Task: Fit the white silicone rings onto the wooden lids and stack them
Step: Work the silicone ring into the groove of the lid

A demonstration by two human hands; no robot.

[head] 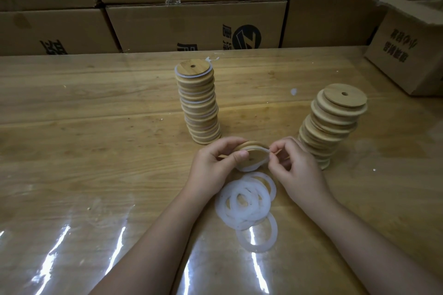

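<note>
Cardboard boxes wall in a wooden desk, where the left grip curls round a wooden lid while the right grip pinches a white silicone ring at the lid's rim. Loose rings lie heaped on the desk just below the hands. A stack of ringed lids stands beyond, and a stack of bare lids stands to the right.

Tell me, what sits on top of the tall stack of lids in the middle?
A wooden lid with a small hole tops the stack. A white ring peeks out beneath its rim; the lid covers the rest of it.
</note>
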